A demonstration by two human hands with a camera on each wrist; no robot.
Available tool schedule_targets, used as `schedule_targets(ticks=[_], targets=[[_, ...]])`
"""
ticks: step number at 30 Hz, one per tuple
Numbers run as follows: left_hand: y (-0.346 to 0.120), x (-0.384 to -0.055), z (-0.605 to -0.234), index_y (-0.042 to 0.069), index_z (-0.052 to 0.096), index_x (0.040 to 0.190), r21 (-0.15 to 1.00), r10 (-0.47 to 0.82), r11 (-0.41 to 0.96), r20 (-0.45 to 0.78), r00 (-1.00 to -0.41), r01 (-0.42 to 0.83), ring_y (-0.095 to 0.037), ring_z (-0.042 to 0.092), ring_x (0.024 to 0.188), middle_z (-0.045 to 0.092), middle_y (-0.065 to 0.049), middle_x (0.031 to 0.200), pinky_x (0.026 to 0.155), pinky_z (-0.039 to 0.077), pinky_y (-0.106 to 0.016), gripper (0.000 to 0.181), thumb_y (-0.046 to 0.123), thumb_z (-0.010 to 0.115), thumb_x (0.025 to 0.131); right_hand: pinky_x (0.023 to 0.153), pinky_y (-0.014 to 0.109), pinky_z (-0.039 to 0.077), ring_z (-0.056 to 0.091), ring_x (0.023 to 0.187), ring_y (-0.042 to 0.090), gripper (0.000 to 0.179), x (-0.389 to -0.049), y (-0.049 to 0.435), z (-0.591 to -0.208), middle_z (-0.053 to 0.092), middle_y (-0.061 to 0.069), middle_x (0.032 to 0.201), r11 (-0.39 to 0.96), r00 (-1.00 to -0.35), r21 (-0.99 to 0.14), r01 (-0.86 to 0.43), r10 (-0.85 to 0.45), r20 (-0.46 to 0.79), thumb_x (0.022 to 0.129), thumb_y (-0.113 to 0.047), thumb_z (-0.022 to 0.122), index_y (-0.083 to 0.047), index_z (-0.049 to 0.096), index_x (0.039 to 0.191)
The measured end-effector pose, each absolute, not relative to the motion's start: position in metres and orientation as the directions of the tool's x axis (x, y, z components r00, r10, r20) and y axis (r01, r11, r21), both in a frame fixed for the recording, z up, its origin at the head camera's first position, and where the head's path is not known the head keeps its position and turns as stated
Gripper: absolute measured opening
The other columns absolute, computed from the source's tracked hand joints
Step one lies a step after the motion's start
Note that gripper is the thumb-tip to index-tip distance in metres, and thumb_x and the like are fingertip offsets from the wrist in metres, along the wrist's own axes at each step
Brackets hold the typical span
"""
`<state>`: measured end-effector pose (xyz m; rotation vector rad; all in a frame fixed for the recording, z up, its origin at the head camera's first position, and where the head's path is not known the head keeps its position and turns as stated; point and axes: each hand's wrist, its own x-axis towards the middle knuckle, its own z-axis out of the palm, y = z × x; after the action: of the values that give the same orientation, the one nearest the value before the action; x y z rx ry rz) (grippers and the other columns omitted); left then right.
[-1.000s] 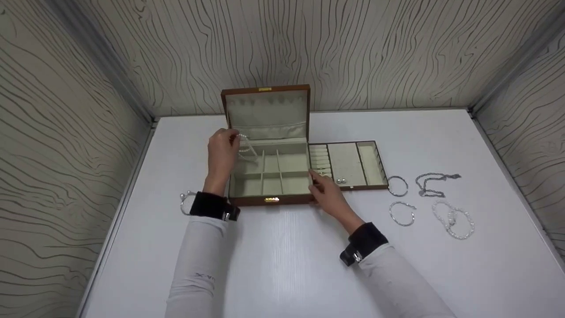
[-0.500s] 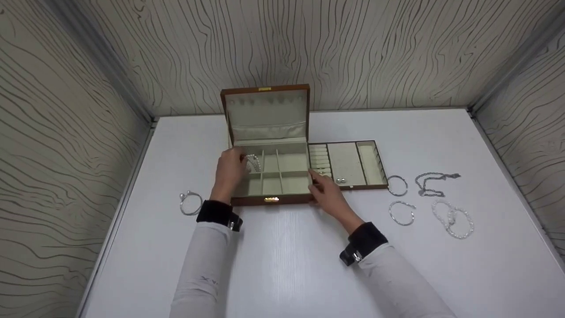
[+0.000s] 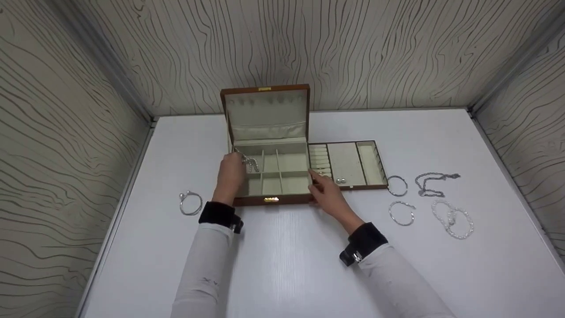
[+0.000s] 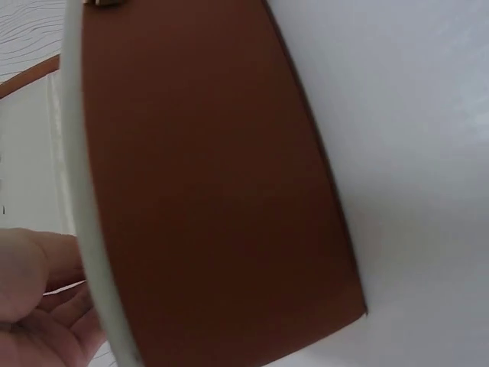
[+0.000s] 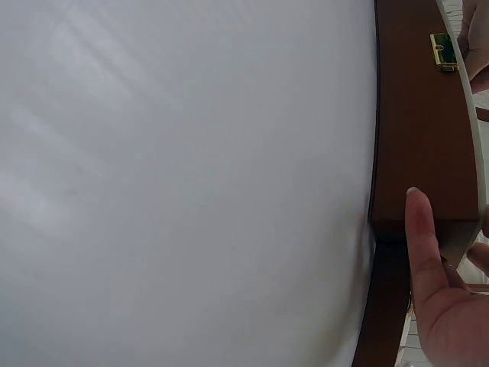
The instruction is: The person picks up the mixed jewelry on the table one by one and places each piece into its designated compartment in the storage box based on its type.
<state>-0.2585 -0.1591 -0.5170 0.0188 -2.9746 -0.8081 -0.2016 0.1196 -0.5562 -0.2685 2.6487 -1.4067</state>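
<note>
A brown jewelry box (image 3: 254,201) stands with its lid up, its cream inside split into several compartments. Over the back left compartment is my left hand (image 3: 231,173), its fingertips mostly hidden in the head view. From it a strand of small pearl-like beads (image 3: 252,164) hangs down inside that compartment. The left wrist view shows the curled left fingers (image 4: 65,313) behind the box's front wall, the strand out of sight. At the front right corner my right hand (image 3: 329,196) grips the box, one straight finger (image 5: 422,229) lying along the front face.
A tray (image 3: 371,187) with ring rolls and two pearl-like studs (image 3: 340,180) adjoins the box's right side. Two silver bangles (image 3: 401,213), a grey chain (image 3: 432,176) and clear bead strings (image 3: 461,236) lie to the right. Another bangle (image 3: 190,214) lies left.
My left hand has moved down and slightly right, bringing the bead strand from above the box's back left corner into the compartment. The right hand has stayed at the box corner.
</note>
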Motion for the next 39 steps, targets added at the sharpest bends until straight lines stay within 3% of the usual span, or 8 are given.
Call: schedule_targets(ticks=[5, 8, 11, 20, 26, 30, 36, 39], targets=[[-0.158, -0.254, -0.521, -0.007, 0.066, 0.096, 0.487, 0.118, 0.869, -0.036, -0.992, 0.086, -0.035, 0.062, 0.101, 0.061, -0.026, 0.112, 0.084, 0.053, -0.043, 0.015, 0.004, 0.057, 0.094, 0.100, 0.046, 0.042, 0.052, 0.115, 0.028, 0.050, -0.202, 0.119, -0.557, 0.053, 0.020, 0.133, 0.546, -0.977, -0.832, -0.098, -0.213, -0.024, 0.101, -0.015, 0.055, -0.009, 0.042, 0.149], [-0.157, -0.251, -0.524, -0.007, 0.063, 0.116, 0.479, 0.203, 0.867, -0.083, -0.976, 0.139, -0.039, 0.049, 0.124, 0.049, -0.028, 0.134, 0.103, 0.042, -0.046, 0.032, 0.018, 0.058, 0.099, 0.099, 0.046, 0.043, 0.053, 0.113, 0.028, 0.050, -0.202, 0.119, -0.558, 0.053, 0.020, 0.131, 0.545, -0.977, -0.833, -0.098, -0.212, -0.024, 0.101, -0.014, 0.055, -0.009, 0.042, 0.149], [-0.154, -0.249, -0.526, -0.004, 0.054, 0.135, 0.474, 0.249, 0.861, -0.083, -0.965, 0.182, -0.040, 0.036, 0.136, 0.040, -0.028, 0.145, 0.111, 0.031, -0.049, 0.045, 0.025, 0.056, 0.101, 0.098, 0.045, 0.044, 0.054, 0.111, 0.028, 0.051, -0.202, 0.119, -0.558, 0.054, 0.019, 0.129, 0.549, -0.977, -0.830, -0.095, -0.210, -0.027, 0.101, -0.015, 0.055, -0.010, 0.042, 0.149], [-0.151, -0.247, -0.531, -0.004, 0.058, 0.130, 0.436, 0.296, 0.871, -0.096, -0.950, 0.228, -0.037, 0.040, 0.134, 0.044, -0.025, 0.144, 0.111, 0.033, -0.045, 0.044, 0.030, 0.053, 0.103, 0.097, 0.044, 0.045, 0.053, 0.117, 0.029, 0.052, -0.201, 0.119, -0.558, 0.050, 0.019, 0.136, 0.543, -0.975, -0.836, -0.078, -0.219, -0.051, 0.102, -0.016, 0.054, -0.012, 0.038, 0.151], [-0.150, -0.248, -0.533, -0.005, 0.057, 0.130, 0.385, 0.319, 0.892, -0.167, -0.933, 0.237, -0.038, 0.041, 0.133, 0.047, -0.025, 0.142, 0.111, 0.032, -0.046, 0.051, 0.038, 0.050, 0.103, 0.075, 0.033, 0.055, 0.061, 0.097, 0.023, 0.053, -0.201, 0.119, -0.558, 0.049, 0.019, 0.134, 0.512, -0.973, -0.857, -0.063, -0.222, -0.062, 0.102, -0.014, 0.054, -0.012, 0.037, 0.152], [-0.149, -0.248, -0.533, -0.008, 0.053, 0.134, 0.386, 0.322, 0.895, -0.213, -0.923, 0.223, -0.040, 0.046, 0.129, 0.052, -0.026, 0.137, 0.109, 0.035, -0.047, 0.060, 0.042, 0.050, 0.102, 0.071, 0.030, 0.055, 0.060, 0.092, 0.019, 0.052, -0.201, 0.119, -0.557, 0.051, 0.018, 0.131, 0.511, -0.974, -0.857, -0.069, -0.221, -0.053, 0.102, -0.014, 0.054, -0.011, 0.038, 0.151], [-0.151, -0.249, -0.529, -0.006, 0.047, 0.140, 0.394, 0.289, 0.898, -0.197, -0.937, 0.195, -0.042, 0.033, 0.138, 0.034, -0.029, 0.149, 0.113, 0.028, -0.049, 0.062, 0.043, 0.051, 0.101, 0.072, 0.031, 0.055, 0.060, 0.091, 0.021, 0.051, -0.201, 0.119, -0.557, 0.051, 0.018, 0.129, 0.511, -0.974, -0.857, -0.064, -0.218, -0.057, 0.102, -0.015, 0.053, -0.012, 0.038, 0.151], [-0.154, -0.251, -0.525, -0.007, 0.041, 0.143, 0.403, 0.247, 0.900, -0.155, -0.956, 0.168, -0.044, 0.029, 0.138, 0.025, -0.033, 0.151, 0.111, 0.032, -0.049, 0.066, 0.043, 0.051, 0.101, 0.077, 0.032, 0.054, 0.059, 0.096, 0.021, 0.052, -0.200, 0.119, -0.557, 0.052, 0.018, 0.129, 0.525, -0.975, -0.847, -0.076, -0.218, -0.048, 0.102, -0.015, 0.054, -0.012, 0.039, 0.151]])
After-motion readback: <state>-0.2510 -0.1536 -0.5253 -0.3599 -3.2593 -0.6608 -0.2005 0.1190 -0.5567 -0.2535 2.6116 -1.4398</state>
